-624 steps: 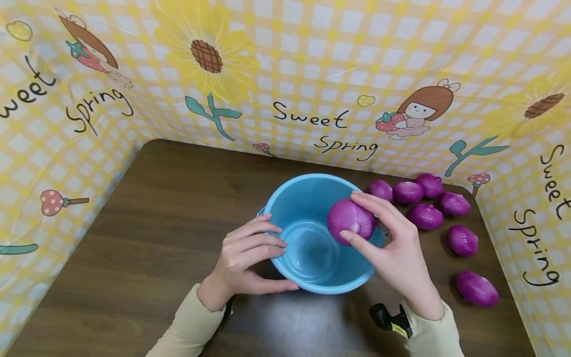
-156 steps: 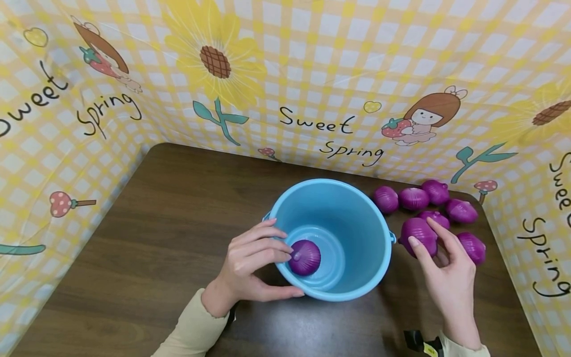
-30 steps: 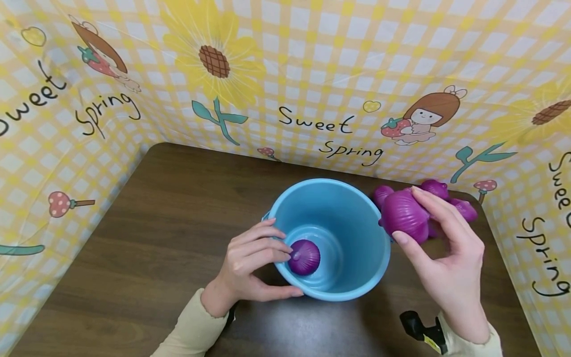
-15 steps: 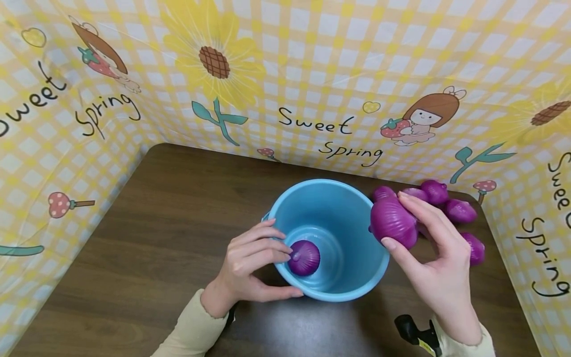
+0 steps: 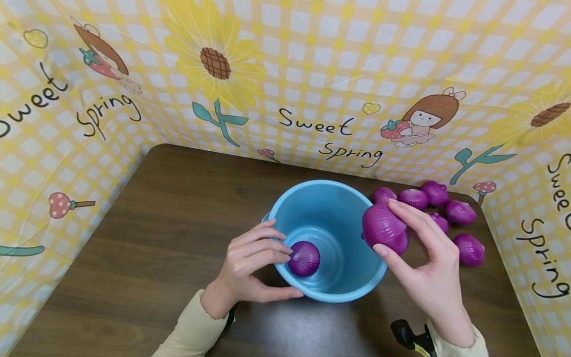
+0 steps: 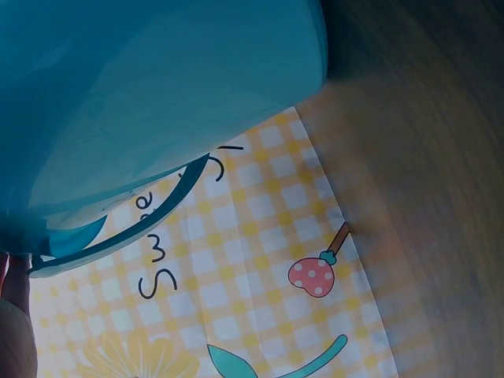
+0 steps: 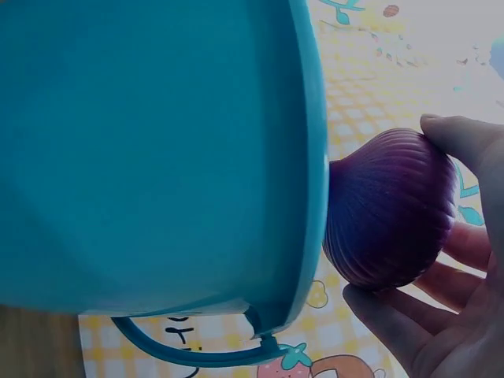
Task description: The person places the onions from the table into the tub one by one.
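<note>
A light blue bucket [image 5: 343,213] stands upright on the table, with one purple onion [image 5: 305,258] lying inside at its lower left. My left hand [image 5: 252,263] holds the bucket's left rim, fingers over the edge and thumb along the front. Between thumb and fingers, my right hand [image 5: 428,263] grips another purple onion [image 5: 384,229] above the right rim. The right wrist view shows this onion [image 7: 394,213] just past the rim, its pointed end towards the bucket [image 7: 157,157]. In the left wrist view the bucket's outer wall [image 6: 157,87] and handle [image 6: 134,228] hide most of the left hand.
Several more onions [image 5: 460,212] lie at the table's back right, one [image 5: 469,249] nearer the right edge. The brown wooden table [image 5: 147,238] is bordered by a yellow checked cloth wall [image 5: 312,59]. A black device [image 5: 408,334] sits at the right wrist.
Since the oldest frame, one onion has come to lie in the bucket and another has been picked up. Over the last second, my right hand has carried it leftward to the rim.
</note>
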Demonstrator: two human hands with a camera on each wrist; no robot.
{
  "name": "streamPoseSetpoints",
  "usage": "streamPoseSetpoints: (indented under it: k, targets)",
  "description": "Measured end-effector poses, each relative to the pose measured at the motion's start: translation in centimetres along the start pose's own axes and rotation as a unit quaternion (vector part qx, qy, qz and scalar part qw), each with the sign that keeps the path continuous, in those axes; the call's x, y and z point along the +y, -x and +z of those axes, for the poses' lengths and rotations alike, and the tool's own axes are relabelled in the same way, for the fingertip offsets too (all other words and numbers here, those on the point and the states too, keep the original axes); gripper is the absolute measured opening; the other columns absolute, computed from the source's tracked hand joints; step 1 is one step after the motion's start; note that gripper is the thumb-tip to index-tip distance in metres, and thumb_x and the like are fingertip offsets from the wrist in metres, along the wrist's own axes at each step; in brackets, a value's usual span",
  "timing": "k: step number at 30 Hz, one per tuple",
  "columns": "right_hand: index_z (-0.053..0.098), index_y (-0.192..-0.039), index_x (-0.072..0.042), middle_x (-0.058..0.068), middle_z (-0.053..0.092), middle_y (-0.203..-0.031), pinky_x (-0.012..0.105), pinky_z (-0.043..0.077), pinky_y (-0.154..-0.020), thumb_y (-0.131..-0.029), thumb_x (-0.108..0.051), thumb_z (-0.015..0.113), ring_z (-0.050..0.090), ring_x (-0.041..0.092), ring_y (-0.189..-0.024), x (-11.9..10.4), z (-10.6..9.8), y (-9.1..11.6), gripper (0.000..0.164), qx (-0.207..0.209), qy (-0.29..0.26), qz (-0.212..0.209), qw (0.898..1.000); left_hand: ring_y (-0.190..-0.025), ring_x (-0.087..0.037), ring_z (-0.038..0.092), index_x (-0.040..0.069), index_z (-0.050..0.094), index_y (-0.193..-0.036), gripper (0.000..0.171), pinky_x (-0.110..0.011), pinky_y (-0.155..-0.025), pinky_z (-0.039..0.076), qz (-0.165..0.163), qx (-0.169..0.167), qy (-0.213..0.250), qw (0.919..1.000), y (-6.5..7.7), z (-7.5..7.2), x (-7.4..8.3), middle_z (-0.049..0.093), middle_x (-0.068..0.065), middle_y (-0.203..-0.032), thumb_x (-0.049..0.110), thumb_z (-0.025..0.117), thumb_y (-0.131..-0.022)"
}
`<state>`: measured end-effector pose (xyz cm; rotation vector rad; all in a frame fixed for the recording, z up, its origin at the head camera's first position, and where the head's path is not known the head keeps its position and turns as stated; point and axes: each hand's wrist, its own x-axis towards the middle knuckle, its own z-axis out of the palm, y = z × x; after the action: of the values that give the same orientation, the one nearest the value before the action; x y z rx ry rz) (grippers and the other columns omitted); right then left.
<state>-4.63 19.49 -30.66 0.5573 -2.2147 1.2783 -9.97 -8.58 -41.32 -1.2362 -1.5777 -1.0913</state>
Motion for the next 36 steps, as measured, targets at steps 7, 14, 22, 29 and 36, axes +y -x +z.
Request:
streamPoseSetpoints:
  k: [7,14,22,29,36]
  targets:
    - [0.065,-0.128,0.008,0.024,0.064,-0.128,0.024,0.049,-0.1,-0.079,-0.006,0.088,0.06,0.023,-0.121,0.3,0.4,0.4,0.056,-0.011,-0.009,-0.015,1.0,-0.085,-0.029,0.071,0.005,0.071,-0.08,0.047,-0.056,-0.095,0.053,-0.001,-0.001,0.0,1.0,0.0,0.0,0.0,0.074,-0.008,-0.085,0.048,0.09,-0.074]
    - [0.066,-0.126,0.008,0.024,0.064,-0.127,0.023,0.05,-0.099,-0.084,-0.019,0.087,0.062,0.022,-0.119,0.6,0.7,0.6,0.054,-0.021,-0.01,-0.033,0.999,-0.085,-0.029,0.071,0.005,0.071,-0.08,0.047,-0.056,-0.095,0.053,-0.002,0.0,0.001,1.0,0.0,0.0,0.0,0.074,-0.008,-0.086,0.048,0.09,-0.073]
    - [0.067,-0.125,0.006,0.022,0.065,-0.127,0.022,0.05,-0.099,-0.084,-0.023,0.087,0.061,0.024,-0.12,0.8,1.1,0.8,0.053,-0.033,-0.004,-0.037,0.999,-0.085,-0.029,0.071,0.005,0.071,-0.08,0.047,-0.056,-0.095,0.053,-0.002,0.002,0.0,1.0,0.0,0.0,0.0,0.074,-0.008,-0.085,0.048,0.09,-0.073]
    - [0.067,-0.126,0.004,0.021,0.065,-0.128,0.021,0.05,-0.097,-0.079,-0.012,0.089,0.061,0.023,-0.12,0.6,1.3,1.0,0.054,-0.045,-0.005,-0.018,0.999,-0.085,-0.029,0.071,0.005,0.071,-0.08,0.047,-0.056,-0.095,0.053,-0.003,0.002,0.0,1.0,0.1,0.0,0.0,0.074,-0.008,-0.086,0.048,0.089,-0.074]
    - [0.067,-0.126,0.005,0.021,0.065,-0.128,0.022,0.05,-0.098,-0.081,-0.015,0.088,0.061,0.023,-0.12,0.6,1.5,1.2,0.054,-0.047,-0.011,-0.019,0.999,-0.085,-0.029,0.071,0.005,0.071,-0.08,0.048,-0.056,-0.095,0.053,-0.004,0.001,0.002,1.0,0.1,0.0,0.0,0.074,-0.008,-0.086,0.048,0.09,-0.073]
